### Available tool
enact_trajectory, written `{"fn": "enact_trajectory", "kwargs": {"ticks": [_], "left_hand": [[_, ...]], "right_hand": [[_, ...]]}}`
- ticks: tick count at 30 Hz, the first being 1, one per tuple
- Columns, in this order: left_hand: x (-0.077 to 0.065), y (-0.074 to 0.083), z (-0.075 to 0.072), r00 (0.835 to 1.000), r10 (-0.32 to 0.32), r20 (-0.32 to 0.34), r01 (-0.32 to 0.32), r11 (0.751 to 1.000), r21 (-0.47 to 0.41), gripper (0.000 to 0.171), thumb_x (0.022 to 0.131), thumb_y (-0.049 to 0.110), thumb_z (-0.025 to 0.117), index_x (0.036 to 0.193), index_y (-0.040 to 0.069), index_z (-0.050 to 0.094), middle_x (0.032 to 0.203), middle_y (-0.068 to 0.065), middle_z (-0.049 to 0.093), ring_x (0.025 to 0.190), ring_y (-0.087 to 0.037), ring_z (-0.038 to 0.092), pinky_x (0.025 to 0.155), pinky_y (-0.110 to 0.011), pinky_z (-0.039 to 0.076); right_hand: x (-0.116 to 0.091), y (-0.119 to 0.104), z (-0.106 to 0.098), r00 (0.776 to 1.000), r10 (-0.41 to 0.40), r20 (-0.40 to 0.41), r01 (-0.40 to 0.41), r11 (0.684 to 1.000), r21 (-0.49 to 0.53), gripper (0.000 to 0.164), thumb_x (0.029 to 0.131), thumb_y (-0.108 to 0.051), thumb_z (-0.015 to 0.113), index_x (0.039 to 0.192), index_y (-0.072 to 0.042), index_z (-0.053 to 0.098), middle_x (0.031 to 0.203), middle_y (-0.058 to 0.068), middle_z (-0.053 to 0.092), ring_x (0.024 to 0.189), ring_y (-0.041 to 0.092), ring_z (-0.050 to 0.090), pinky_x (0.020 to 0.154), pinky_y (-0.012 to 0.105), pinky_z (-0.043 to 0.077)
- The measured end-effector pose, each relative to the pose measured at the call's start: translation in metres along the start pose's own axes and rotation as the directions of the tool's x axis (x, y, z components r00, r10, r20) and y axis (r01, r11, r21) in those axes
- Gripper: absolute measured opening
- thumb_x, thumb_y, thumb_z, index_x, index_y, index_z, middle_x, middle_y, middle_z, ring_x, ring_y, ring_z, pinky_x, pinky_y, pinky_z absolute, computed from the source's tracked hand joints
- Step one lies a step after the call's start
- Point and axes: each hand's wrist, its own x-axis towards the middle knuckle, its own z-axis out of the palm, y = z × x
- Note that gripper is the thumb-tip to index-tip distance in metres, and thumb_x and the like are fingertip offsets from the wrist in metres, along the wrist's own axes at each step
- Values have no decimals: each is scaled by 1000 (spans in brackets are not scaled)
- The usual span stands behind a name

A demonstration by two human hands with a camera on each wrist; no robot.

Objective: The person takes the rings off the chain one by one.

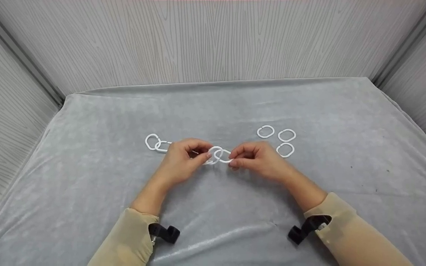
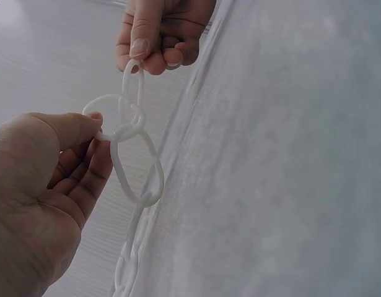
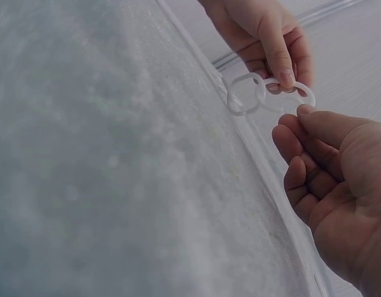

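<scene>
In the head view my left hand [image 1: 181,160] pinches a white plastic chain link [image 2: 133,130] between thumb and fingers. My right hand [image 1: 261,159], just across from it, pinches the end of another white link [image 2: 124,86], which is hooked through the first. From the left hand's link a further link [image 2: 118,167] hangs, and the chain [image 2: 133,219] continues below it. The chain's far end lies on the cloth left of my left hand, where an end link [image 1: 146,142] shows. My left hand hides the chain's middle part in the head view.
Three loose white links lie on the cloth beyond my right hand: one on the left [image 1: 259,130], one at upper right [image 1: 286,141] and one nearer [image 1: 285,157]. A grey cloth [image 1: 227,229] covers the table. Wood-grain panels [image 1: 213,40] stand behind and at both sides.
</scene>
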Motion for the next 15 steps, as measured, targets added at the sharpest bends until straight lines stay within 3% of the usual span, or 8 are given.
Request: {"fn": "enact_trajectory", "kwargs": {"ticks": [15], "left_hand": [[0,2,0,1000,10,2,-10,1000,-6,16,93,2,79,108,-2,80,93,-4,77,86,-17,69,78,-27,56]], "right_hand": [[0,0,1,1000,18,-9,-18,1000,-10,14,94,-5,81,104,3,75,91,13,78,84,15,74,75,27,58]]}}
